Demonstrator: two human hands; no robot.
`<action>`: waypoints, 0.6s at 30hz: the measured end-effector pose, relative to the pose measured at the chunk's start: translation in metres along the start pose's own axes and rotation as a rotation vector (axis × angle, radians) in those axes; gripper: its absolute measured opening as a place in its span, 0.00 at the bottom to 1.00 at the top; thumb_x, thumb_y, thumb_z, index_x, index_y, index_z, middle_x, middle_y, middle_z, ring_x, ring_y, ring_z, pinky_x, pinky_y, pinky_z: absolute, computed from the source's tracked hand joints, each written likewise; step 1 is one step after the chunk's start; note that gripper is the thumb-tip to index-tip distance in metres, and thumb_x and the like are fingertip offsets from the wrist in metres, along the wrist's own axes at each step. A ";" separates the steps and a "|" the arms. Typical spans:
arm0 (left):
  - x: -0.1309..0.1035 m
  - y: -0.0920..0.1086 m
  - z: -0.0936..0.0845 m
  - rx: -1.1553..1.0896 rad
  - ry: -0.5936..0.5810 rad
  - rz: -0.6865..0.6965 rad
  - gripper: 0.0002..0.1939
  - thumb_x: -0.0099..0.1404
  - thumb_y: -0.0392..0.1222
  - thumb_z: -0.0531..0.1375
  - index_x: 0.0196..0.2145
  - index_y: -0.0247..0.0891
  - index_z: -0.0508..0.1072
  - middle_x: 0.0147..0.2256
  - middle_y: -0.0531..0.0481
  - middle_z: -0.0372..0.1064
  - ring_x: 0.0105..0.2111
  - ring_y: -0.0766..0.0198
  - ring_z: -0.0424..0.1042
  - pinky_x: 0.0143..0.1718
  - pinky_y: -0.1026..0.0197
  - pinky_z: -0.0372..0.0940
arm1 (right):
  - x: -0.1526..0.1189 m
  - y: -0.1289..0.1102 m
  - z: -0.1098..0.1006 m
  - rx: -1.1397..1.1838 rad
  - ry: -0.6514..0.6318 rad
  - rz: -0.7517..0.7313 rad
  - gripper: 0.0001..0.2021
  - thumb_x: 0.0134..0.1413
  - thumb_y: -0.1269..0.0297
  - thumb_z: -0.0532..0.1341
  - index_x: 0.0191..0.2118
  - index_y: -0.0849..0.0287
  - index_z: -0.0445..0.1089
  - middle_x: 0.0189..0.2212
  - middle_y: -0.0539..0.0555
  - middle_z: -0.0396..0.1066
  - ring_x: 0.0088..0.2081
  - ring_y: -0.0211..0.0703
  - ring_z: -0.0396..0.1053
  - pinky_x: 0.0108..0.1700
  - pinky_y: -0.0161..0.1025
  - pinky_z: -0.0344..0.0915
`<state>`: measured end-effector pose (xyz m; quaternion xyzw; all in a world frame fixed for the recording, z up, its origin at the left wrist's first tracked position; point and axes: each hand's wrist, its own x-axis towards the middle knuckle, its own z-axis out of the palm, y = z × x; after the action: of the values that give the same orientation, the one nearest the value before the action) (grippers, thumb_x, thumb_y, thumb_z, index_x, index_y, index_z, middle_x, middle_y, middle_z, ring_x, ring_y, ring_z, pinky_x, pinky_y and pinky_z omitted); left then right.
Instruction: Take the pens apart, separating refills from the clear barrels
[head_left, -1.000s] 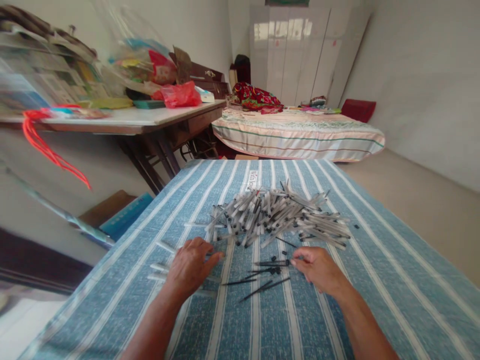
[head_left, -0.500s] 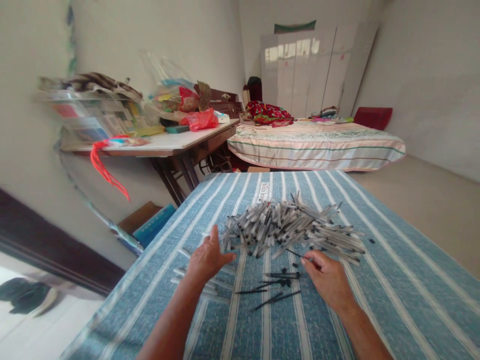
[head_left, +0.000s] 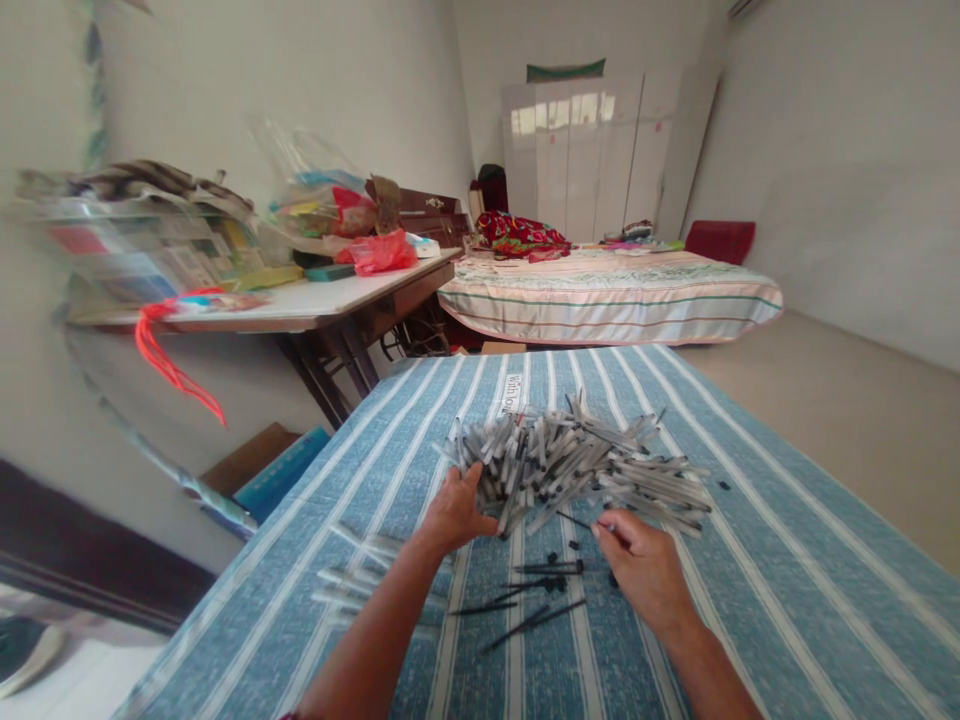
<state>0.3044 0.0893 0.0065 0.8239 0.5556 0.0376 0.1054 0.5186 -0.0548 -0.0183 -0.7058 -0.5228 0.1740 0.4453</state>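
A big heap of clear pen barrels with dark ends (head_left: 562, 455) lies across the striped tablecloth (head_left: 420, 400). At its left front edge is my left hand (head_left: 452, 512), fingers apart and reaching to the nearest barrels. My right hand (head_left: 643, 568) pinches one end of a thin black pen refill (head_left: 573, 519), which points left in front of the heap. Between my hands lie several loose black refills (head_left: 534, 622) and small black plugs (head_left: 553, 584). Several clear empty-looking tubes (head_left: 352, 578) rest left of my left forearm, partly hidden by it.
One black plug (head_left: 724, 485) sits apart, right of the heap. To the left stands a white-topped desk (head_left: 300, 310) with bags, and a red cord (head_left: 176, 365) hangs off its edge. Beyond the table are a bed (head_left: 607, 300) and a wardrobe (head_left: 577, 170).
My left hand has moved forward and right to the heap's edge. My right hand still holds the refill in nearly the same place. The whole view has shifted slightly.
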 end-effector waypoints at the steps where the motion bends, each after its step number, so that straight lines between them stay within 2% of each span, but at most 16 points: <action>1: 0.002 0.003 0.001 -0.002 0.002 0.009 0.44 0.41 0.45 0.65 0.55 0.32 0.56 0.45 0.39 0.58 0.44 0.50 0.65 0.45 0.57 0.60 | 0.000 0.000 0.000 -0.002 0.002 0.000 0.12 0.51 0.58 0.54 0.27 0.58 0.69 0.18 0.49 0.67 0.22 0.40 0.66 0.27 0.32 0.57; 8: 0.017 0.026 0.012 -0.035 0.016 0.023 0.34 0.40 0.44 0.65 0.46 0.33 0.63 0.43 0.41 0.60 0.42 0.52 0.66 0.43 0.58 0.61 | 0.000 0.006 0.004 -0.023 0.002 0.008 0.11 0.52 0.58 0.54 0.28 0.57 0.69 0.18 0.48 0.67 0.21 0.38 0.66 0.27 0.31 0.57; 14: 0.029 0.046 0.021 -0.081 0.022 0.032 0.33 0.42 0.44 0.64 0.46 0.34 0.61 0.44 0.40 0.60 0.43 0.53 0.66 0.43 0.58 0.61 | 0.002 0.014 0.008 -0.090 -0.010 0.008 0.10 0.52 0.59 0.54 0.29 0.58 0.69 0.18 0.48 0.68 0.22 0.39 0.67 0.27 0.32 0.59; 18: 0.036 0.060 0.020 -0.114 0.005 0.052 0.33 0.43 0.42 0.63 0.47 0.32 0.60 0.44 0.37 0.61 0.42 0.51 0.67 0.41 0.56 0.62 | 0.003 0.015 0.010 -0.168 -0.013 -0.039 0.08 0.52 0.62 0.55 0.30 0.57 0.69 0.22 0.49 0.70 0.26 0.41 0.69 0.31 0.33 0.59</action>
<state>0.3761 0.0980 -0.0023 0.8305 0.5315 0.0741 0.1494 0.5216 -0.0484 -0.0353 -0.7291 -0.5521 0.1254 0.3844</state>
